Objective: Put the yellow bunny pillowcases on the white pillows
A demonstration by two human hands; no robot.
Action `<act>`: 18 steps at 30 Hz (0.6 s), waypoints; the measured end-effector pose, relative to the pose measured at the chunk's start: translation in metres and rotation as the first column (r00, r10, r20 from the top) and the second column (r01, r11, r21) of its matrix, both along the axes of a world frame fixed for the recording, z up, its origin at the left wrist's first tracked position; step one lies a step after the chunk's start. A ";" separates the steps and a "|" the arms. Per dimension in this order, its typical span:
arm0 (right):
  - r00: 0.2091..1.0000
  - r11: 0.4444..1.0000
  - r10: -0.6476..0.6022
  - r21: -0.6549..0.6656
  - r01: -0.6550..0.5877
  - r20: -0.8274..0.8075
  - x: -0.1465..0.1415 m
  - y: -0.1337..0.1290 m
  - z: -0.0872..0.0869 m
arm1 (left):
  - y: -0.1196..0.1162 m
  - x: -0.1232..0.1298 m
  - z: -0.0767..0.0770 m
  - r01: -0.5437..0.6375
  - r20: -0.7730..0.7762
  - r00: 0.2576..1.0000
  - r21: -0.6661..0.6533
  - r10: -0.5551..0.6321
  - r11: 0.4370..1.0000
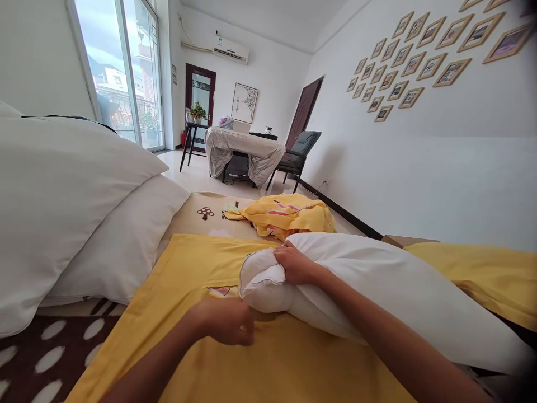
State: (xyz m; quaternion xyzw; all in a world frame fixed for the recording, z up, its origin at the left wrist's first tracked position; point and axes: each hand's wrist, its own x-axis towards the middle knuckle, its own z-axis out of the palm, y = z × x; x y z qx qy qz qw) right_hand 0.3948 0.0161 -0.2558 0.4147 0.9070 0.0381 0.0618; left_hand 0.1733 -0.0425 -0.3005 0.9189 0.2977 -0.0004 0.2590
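Note:
A white pillow [369,274] lies slantwise across a flat yellow pillowcase [197,263]. My right hand [296,264] is closed on the pillow's near-left end, where its corner is bunched up. Left of that end, low over the yellow fabric, my left hand [229,322] is curled into a fist. Its fingertips are turned away, so I cannot see whether cloth is pinched in them. Part of a pink print shows on the pillowcase between the hand and the pillow.
Stacked white pillows [92,207] stand on the left. Beyond the pillowcase lies a crumpled yellow printed cloth [293,215]; another yellow cloth [495,274] is at right. A brown spotted cover [50,358] shows at lower left. Farther off are a covered table [247,143] and a chair [300,154].

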 end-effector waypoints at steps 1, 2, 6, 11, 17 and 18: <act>1.000 1.000 0.006 -0.008 -0.006 -0.022 0.002 0.001 -0.002 | 0.006 -0.007 0.002 -0.025 -0.006 1.000 -0.028 0.025 0.999; 0.999 1.000 0.009 -0.015 -0.010 -0.046 0.005 0.002 -0.003 | 0.013 -0.013 0.003 -0.066 -0.003 0.998 -0.041 0.066 0.997; 0.993 1.000 0.003 -0.020 -0.005 -0.122 0.012 0.002 -0.004 | 0.039 -0.022 -0.015 -0.313 0.063 0.949 0.061 0.310 0.948; 0.991 1.000 -0.013 -0.023 0.010 -0.137 0.011 0.000 -0.004 | 0.050 -0.016 -0.037 -0.319 -0.060 0.944 0.081 0.324 0.944; 0.991 1.000 -0.030 -0.010 0.029 -0.130 0.008 -0.006 -0.004 | 0.043 -0.015 -0.032 -0.258 -0.103 0.957 0.120 0.270 0.959; 0.991 1.000 -0.031 -0.005 0.030 -0.128 0.008 -0.007 -0.004 | 0.042 -0.014 -0.032 -0.259 -0.120 0.954 0.131 0.275 0.957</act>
